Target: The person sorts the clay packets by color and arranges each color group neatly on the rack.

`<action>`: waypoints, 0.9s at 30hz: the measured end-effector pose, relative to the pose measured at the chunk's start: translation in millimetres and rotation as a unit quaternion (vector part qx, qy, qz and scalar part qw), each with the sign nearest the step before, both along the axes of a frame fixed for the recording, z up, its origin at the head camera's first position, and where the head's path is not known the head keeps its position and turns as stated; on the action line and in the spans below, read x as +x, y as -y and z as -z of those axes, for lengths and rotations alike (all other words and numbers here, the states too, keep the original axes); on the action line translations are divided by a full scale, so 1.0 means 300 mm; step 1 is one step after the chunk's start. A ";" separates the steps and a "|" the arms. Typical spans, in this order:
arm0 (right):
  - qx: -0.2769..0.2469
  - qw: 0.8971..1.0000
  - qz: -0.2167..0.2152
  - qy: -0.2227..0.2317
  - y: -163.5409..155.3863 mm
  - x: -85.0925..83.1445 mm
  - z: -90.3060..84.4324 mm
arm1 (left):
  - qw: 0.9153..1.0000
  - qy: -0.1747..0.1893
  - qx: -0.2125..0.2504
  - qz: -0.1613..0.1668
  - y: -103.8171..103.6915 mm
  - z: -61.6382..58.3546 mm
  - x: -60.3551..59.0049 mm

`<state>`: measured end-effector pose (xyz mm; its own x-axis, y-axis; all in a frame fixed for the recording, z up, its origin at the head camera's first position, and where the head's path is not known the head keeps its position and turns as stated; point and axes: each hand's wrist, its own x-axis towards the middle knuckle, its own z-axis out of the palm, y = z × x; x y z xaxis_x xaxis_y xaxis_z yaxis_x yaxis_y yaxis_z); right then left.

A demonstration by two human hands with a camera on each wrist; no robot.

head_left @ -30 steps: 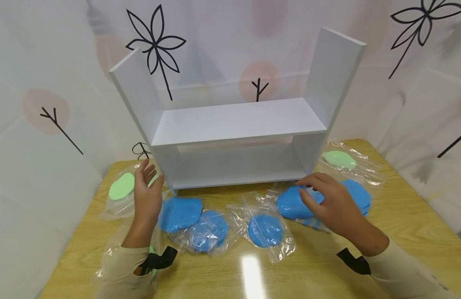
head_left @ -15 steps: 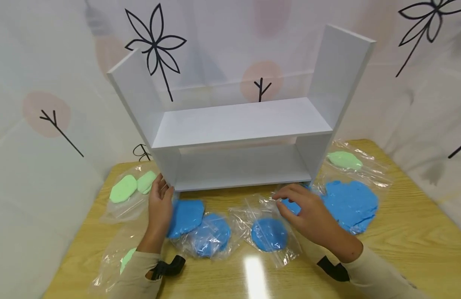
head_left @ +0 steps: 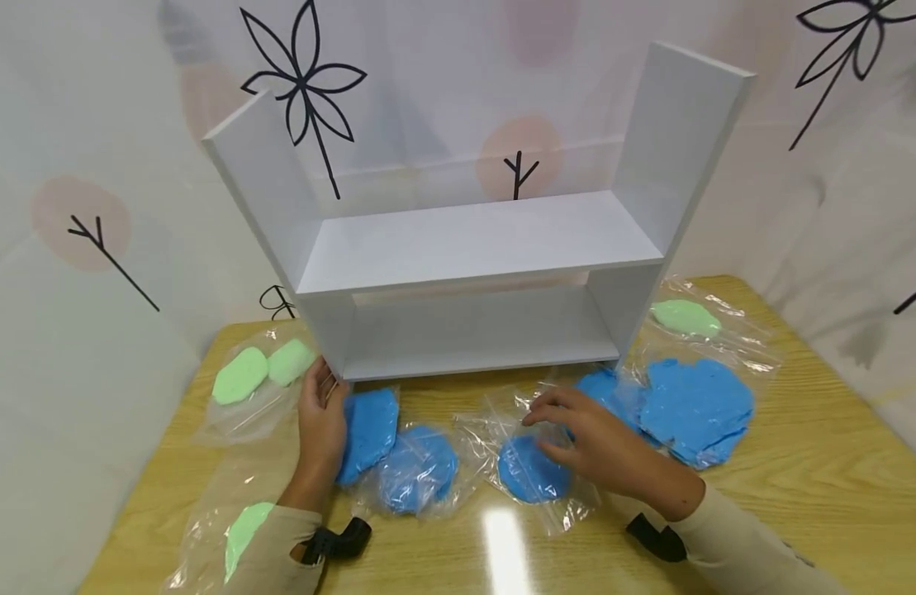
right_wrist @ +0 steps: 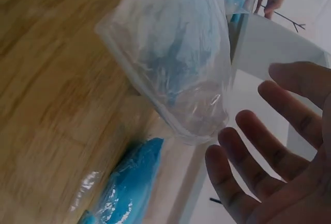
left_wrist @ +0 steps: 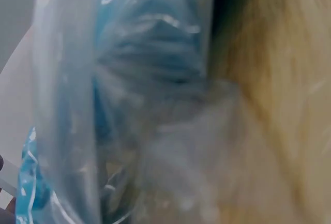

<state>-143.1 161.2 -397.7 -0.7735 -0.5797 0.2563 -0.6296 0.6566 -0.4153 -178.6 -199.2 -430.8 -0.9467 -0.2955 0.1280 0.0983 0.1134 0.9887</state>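
My left hand (head_left: 322,430) is at the lower left corner of a white two-tier shelf (head_left: 487,240), its fingers loosely bent by the side panel. Beside its palm, a clear zip bag with a flat blue clay-like slab (head_left: 372,430) stands tilted. That bag's plastic (left_wrist: 150,79) fills much of the left wrist view, blurred. My right hand (head_left: 595,442) hovers over the bag with a round blue slab (head_left: 528,471), nothing in its grasp. Its fingers (right_wrist: 248,157) are spread and relaxed in the right wrist view.
Another bagged round blue slab (head_left: 416,471) lies between the hands. Larger blue slabs (head_left: 695,409) and a green one (head_left: 684,317) lie bagged at right. Bagged green pieces (head_left: 239,376) lie at left on the wooden table (head_left: 814,471). A patterned cloth (head_left: 428,99) hangs behind.
My left hand has moved right and down to the shelf's lower corner, and the blue slab beside it has tilted. My right hand has moved left, from the larger blue slabs to the round one.
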 end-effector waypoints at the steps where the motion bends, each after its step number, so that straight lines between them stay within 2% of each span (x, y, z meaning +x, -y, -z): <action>1: 0.008 1.000 -0.006 0.000 0.000 0.000 0.003 | 1.000 0.000 0.001 -0.001 0.001 0.003 0.003; 16: 0.066 0.996 -0.022 0.064 0.002 0.010 0.022 | 1.000 -0.013 -0.004 -0.002 0.006 0.008 0.008; 27: 0.093 0.993 -0.053 0.057 -0.004 0.013 0.037 | 1.000 -0.019 -0.009 0.005 0.005 0.019 0.003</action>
<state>-139.1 162.5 -408.7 -0.7239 -0.6879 0.0518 -0.6550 0.6618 -0.3646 -177.7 -200.8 -436.5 -0.9442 -0.2831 0.1684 0.1364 0.1294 0.9822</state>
